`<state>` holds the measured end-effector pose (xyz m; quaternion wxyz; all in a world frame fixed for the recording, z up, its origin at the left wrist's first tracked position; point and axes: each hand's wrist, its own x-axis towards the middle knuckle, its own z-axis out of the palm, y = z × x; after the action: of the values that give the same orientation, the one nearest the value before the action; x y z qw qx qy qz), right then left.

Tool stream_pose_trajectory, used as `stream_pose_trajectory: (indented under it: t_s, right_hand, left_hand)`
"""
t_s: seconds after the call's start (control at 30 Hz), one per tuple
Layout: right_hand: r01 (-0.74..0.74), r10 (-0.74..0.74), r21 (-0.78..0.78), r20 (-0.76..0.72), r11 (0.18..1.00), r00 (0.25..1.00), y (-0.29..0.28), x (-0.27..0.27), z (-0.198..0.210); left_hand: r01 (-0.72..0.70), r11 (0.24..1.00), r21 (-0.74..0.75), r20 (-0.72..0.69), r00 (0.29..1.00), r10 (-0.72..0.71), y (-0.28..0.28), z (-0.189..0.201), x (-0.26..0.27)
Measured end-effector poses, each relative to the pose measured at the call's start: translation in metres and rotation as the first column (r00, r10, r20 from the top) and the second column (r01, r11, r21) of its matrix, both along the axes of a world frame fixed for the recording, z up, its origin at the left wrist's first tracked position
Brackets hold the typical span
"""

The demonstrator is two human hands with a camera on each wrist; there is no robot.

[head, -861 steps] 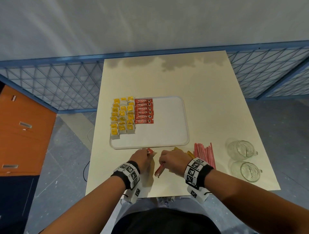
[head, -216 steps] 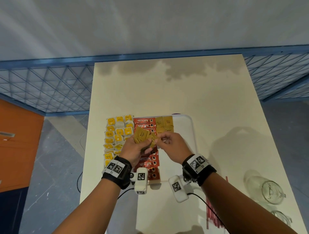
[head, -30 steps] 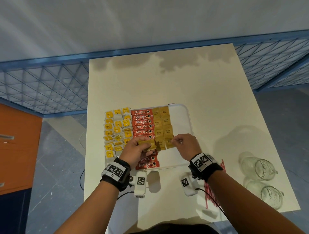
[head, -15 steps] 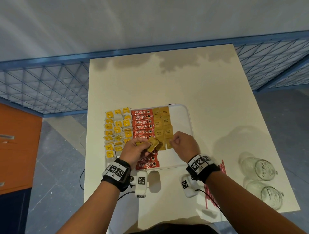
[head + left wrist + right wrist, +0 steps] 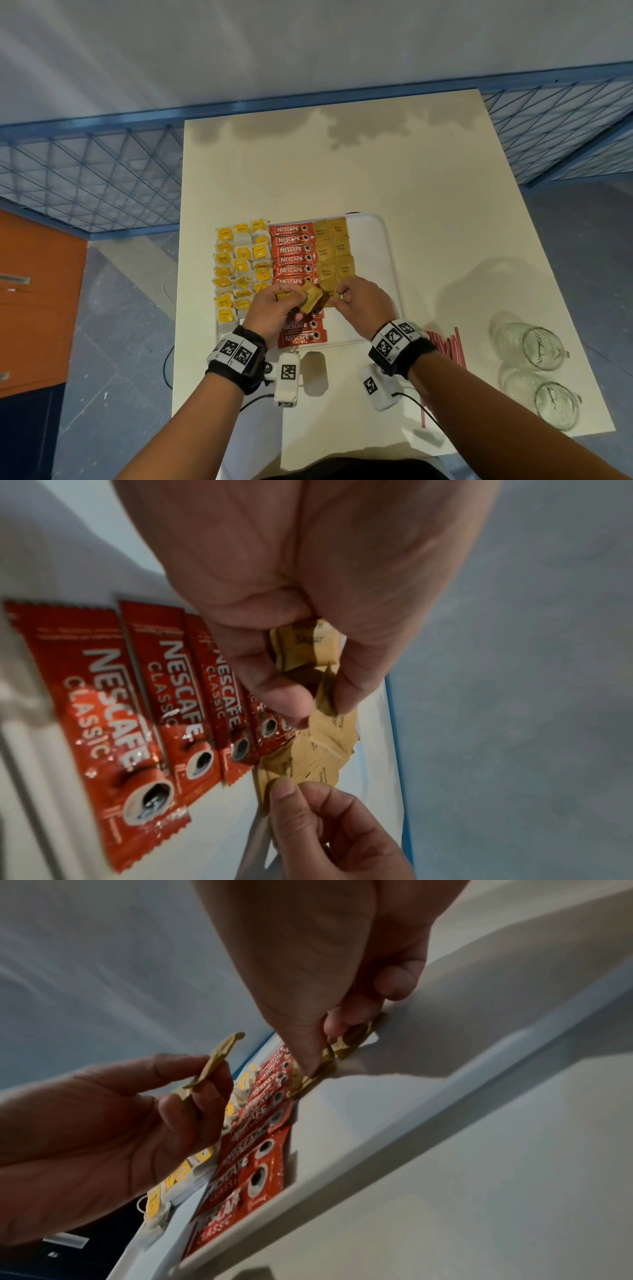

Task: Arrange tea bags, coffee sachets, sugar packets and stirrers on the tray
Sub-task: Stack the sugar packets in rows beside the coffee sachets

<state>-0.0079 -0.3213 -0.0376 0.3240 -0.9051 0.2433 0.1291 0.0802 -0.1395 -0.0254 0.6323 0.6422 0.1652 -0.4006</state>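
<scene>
Holding a small stack of brown sugar packets [image 5: 311, 297] in our left hand [image 5: 274, 308], fingers and thumb curled round them, we pinched the near end of the sugar packets on the tray [image 5: 334, 253] with our right hand [image 5: 359, 301]. Those packets lay on the white tray [image 5: 383, 260], just beside the red coffee sachets [image 5: 293, 250]. Tea bags [image 5: 239, 267] filled the tray's left side. Red stirrers [image 5: 445, 346] lay on the table [image 5: 342, 171], beside two glass jars [image 5: 527, 339].
</scene>
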Motion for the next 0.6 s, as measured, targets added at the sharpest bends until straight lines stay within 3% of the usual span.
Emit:
stream_pose_trajectory:
  t_s: [0.13, 0.3, 0.6]
  right_hand:
    - [0.038, -0.037, -0.011, 0.037, 0.999, 0.999, -0.007, -0.004, 0.003]
    - [0.19, -0.19, -0.026, 0.023, 0.981, 0.982, -0.018, -0.009, 0.004]
    - [0.211, -0.211, -0.029, 0.001, 0.977, 0.978, -0.013, -0.013, 0.0]
  left_hand:
    - [0.029, 0.999, 0.02, 0.011, 1.0, -0.029, 0.0, -0.004, -0.001]
    - [0.045, 0.999, 0.03, 0.012, 0.999, -0.045, -0.002, -0.005, 0.0]
    - [0.008, 1.0, -0.018, -0.021, 1.0, -0.008, -0.004, -0.005, 0.0]
